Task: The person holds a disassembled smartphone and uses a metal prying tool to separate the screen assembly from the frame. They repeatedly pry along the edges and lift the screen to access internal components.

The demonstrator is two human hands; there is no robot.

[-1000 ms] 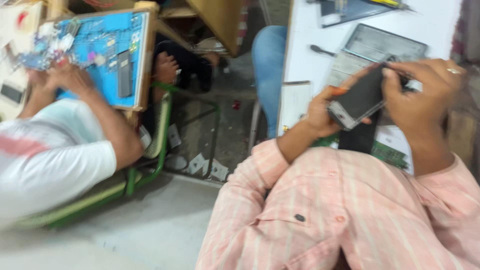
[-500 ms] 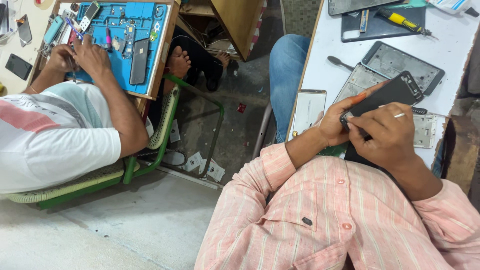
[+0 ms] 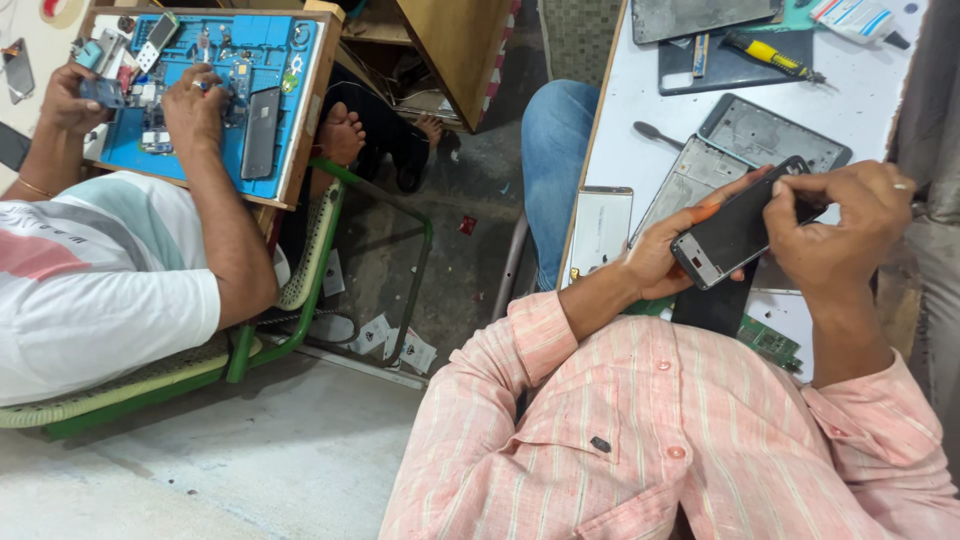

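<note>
The lower part of the phone (image 3: pixel 737 228) is hidden behind the left hand (image 3: pixel 668 258), whose palm and fingers wrap it from below with the thumb lying along its upper edge, closed on it; the far end is covered by the fingertips of the right hand (image 3: pixel 835 228), which pinch that upper corner, so what the fingertips do there cannot be made out. The phone is held in the air just above the white worktop (image 3: pixel 640 105), its dark face up, its long axis running on a slant from lower left, near the person's chest, to upper right. Under it lie a grey phone frame (image 3: pixel 772 133) and a second frame (image 3: pixel 690 180) partly covered by the hands, and beside them a white panel (image 3: pixel 598 228) at the worktop's edge. A green circuit board (image 3: pixel 768 340) peeks out below the phone, mostly hidden by the wrist and pink sleeve. A yellow-handled screwdriver (image 3: pixel 768 55) lies on a dark mat (image 3: pixel 730 68) at the far side. To the left another person bends over a blue mat (image 3: pixel 285 70), both of that person's hands on small parts too small to tell.
</note>
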